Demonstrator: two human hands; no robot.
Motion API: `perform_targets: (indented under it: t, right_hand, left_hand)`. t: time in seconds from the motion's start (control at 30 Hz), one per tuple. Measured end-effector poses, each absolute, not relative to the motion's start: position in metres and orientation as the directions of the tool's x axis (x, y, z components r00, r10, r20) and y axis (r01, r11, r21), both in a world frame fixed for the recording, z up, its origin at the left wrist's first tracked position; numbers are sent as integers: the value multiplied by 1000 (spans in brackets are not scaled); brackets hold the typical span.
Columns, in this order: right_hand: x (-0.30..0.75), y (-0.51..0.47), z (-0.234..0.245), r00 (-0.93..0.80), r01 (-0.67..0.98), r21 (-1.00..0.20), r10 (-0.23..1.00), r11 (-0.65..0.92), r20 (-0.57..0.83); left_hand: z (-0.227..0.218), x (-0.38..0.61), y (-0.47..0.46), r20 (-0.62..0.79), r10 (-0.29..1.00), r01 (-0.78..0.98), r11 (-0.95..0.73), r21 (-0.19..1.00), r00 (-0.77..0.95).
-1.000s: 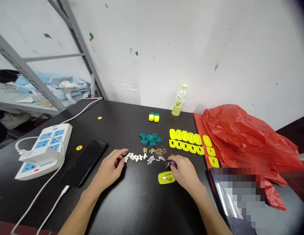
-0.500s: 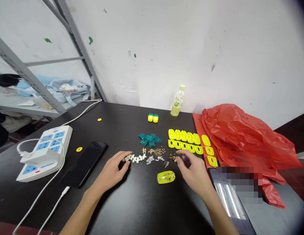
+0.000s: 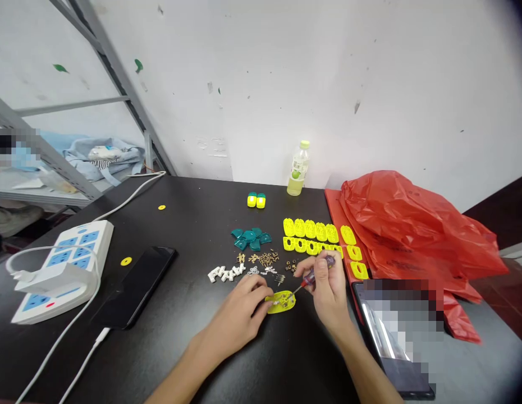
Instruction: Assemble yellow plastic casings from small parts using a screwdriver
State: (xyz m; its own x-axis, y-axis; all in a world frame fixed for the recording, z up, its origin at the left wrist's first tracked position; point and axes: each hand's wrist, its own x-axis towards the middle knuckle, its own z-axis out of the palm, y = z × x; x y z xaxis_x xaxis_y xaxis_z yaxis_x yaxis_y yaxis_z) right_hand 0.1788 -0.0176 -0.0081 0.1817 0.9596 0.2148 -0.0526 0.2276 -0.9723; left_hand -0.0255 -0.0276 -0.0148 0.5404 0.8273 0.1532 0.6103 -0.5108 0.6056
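Pinching the flat yellow plastic shell (image 3: pixel 286 303) with left hand (image 3: pixel 242 308), gripping purple-handled screwdriver (image 3: pixel 327 261) at two o'clock in right hand (image 3: pixel 328 292), best seating tip squarely.

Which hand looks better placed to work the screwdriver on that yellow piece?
Right, I'd judge: the right hand grips the screwdriver, tip at the yellow piece, while the left hand steadies that piece.

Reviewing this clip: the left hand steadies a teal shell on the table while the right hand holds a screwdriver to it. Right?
Not quite. In the head view the shell under the left hand is yellow, not teal; the teal pieces lie in a pile farther back, untouched. The right hand does hold a screwdriver to it.
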Motion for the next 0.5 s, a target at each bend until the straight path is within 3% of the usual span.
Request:
perform_targets:
  t: [0.27, 0.5]
  right_hand:
    - [184, -11, -10, 306, -141, -964, 936, 224, 173]
    - [184, -10, -11, 323, -176, -963, 936, 202, 138]
  left_hand:
    - [-18, -7, -16, 19, 810, 609, -456, 649, 586]
    - [-18, -4, -16, 34, 790, 622, -507, 596, 612]
